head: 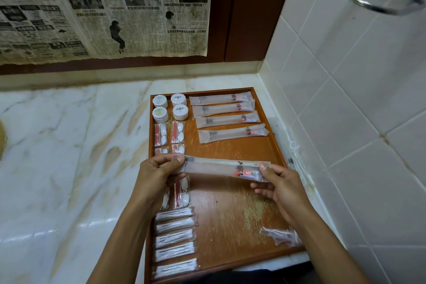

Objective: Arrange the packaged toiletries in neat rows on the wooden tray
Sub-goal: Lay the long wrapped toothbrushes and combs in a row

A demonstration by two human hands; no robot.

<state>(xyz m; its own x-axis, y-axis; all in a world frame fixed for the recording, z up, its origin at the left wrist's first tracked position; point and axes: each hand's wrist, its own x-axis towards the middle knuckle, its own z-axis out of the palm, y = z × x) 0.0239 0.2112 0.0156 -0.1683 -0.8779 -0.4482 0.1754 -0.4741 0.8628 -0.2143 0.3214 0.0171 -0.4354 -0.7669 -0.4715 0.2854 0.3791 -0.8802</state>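
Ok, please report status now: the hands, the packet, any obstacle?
Both hands grip toothbrush packet, left hand, right hand. Packet above wooden tray. Four packets already placed. Space below clear.

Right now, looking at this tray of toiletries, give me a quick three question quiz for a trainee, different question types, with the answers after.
1. True or false: four toothbrush packets already lie in a row on the wooden tray.
2. Multiple choice: the long packet in the air is held by A) the left hand only, B) the right hand only, C) both hands, one at each end.
3. Fill in: the four round white containers sit in the tray's far ____ corner.

Key: 1 true; 2 C; 3 left.
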